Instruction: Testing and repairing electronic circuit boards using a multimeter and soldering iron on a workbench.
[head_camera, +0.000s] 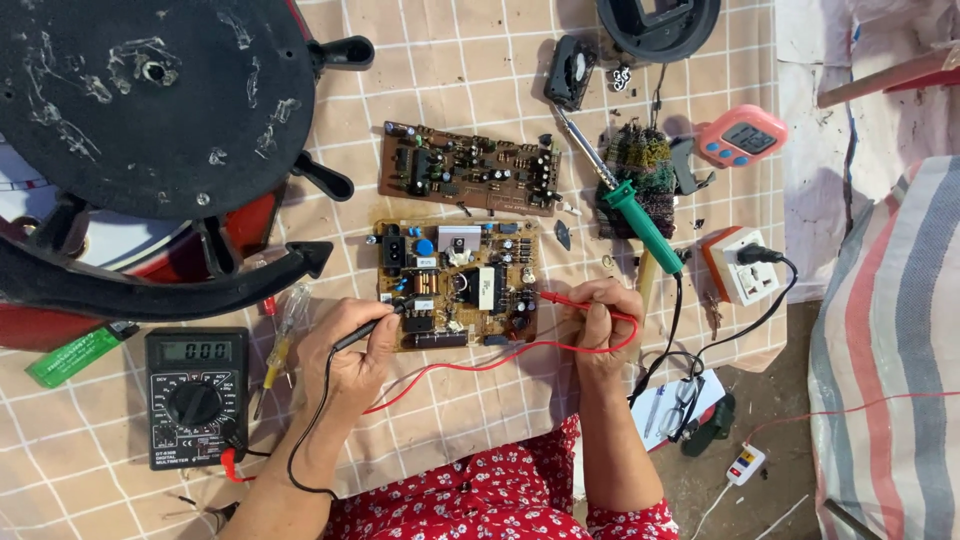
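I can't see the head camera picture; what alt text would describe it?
A person's left hand holds a black probe and the right hand a red probe against a yellowish circuit board on a checked tablecloth. A black digital multimeter lies to the left.

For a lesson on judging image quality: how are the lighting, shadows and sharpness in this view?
Head view: soft, even daylight; only faint shadows under the left hand and right hand; circuit board sharp; no glare on the multimeter screen.
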